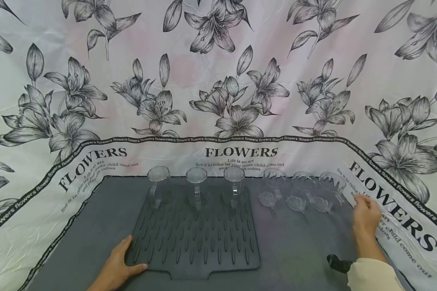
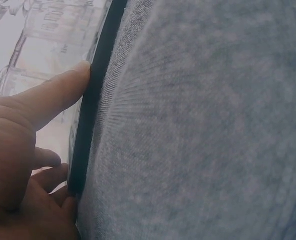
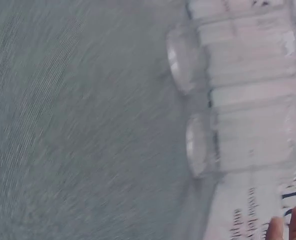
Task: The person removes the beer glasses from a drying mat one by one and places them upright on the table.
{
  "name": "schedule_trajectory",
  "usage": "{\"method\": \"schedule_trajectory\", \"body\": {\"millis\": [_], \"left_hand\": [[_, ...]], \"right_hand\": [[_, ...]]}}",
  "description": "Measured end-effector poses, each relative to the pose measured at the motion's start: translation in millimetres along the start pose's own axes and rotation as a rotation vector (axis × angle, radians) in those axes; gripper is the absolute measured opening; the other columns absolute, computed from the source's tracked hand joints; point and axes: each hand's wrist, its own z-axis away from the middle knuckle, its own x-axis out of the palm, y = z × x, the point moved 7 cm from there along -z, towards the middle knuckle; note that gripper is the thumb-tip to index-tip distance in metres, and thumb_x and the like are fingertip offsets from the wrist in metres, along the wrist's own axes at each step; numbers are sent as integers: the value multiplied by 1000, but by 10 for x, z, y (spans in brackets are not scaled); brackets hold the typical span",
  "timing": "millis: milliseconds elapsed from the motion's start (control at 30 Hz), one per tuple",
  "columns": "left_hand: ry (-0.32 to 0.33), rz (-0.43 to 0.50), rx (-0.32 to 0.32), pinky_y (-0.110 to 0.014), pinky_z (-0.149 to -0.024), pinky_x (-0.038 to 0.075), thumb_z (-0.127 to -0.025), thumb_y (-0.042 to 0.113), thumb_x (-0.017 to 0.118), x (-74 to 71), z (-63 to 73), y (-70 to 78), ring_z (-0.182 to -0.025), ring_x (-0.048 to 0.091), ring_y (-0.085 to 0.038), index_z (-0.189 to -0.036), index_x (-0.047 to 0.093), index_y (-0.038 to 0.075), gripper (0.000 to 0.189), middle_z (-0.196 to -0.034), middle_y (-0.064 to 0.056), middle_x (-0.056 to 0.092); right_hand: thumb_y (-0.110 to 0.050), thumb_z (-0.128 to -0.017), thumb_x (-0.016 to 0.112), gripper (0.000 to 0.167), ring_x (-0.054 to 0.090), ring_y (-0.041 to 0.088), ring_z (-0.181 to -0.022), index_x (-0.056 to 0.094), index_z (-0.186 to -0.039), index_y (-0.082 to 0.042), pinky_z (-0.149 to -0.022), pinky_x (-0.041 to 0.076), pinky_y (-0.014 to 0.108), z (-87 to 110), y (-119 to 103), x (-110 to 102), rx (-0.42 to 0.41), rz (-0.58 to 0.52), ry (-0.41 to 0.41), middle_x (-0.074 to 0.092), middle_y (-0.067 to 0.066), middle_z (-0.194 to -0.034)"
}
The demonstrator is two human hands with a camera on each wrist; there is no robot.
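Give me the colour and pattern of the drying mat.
The drying mat is dark grey with rows of short, elongated ridges, clearest in the head view.

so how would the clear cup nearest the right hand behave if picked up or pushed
The cup looks hard and see-through, possibly glass, so likely stiff and fragile. Its smooth, shiny surface may feel slippery. Standing tall, it might tip if pushed high up.

Head view down over table, left wrist close by hand, right wrist sideways, cups shared with head
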Motion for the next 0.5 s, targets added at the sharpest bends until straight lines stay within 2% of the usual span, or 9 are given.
{"method": "schedule_trajectory", "body": {"millis": [133,300,400,500], "left_hand": [[5,-5,-2,-69,-101,23,-73,45,82,3,-2,-11,-131,15,-60,-144,17,-18,115,-144,-45,16],[6,-11,-12,-69,-101,22,-73,46,83,4,-7,-13,-131,15,-60,-145,17,-18,116,-144,-45,16],[6,-10,-10,-69,-101,22,-73,45,83,9,-4,-12,-131,15,-60,-144,17,-19,116,-143,-45,17],[4,-2,-4,-70,-101,22,-74,45,82,23,3,-5,-131,15,-60,-144,17,-18,115,-143,-45,17]], "right_hand": [[-18,-92,62,7,45,3,-77,62,-90,-26,-70,33,20,149,-218,-28,-97,-46,43,52,-9,-87],[-13,-91,59,11,48,2,-77,65,-97,-21,-69,33,20,439,-539,-57,-244,-29,66,53,-11,-86],[-10,-92,57,15,49,2,-79,66,-102,-18,-70,35,19,596,-691,-49,-299,-56,41,54,-11,-90],[-8,-93,57,17,50,5,-81,66,-106,-13,-71,39,17,723,-800,-46,-315,-119,3,55,-6,-95]]}}
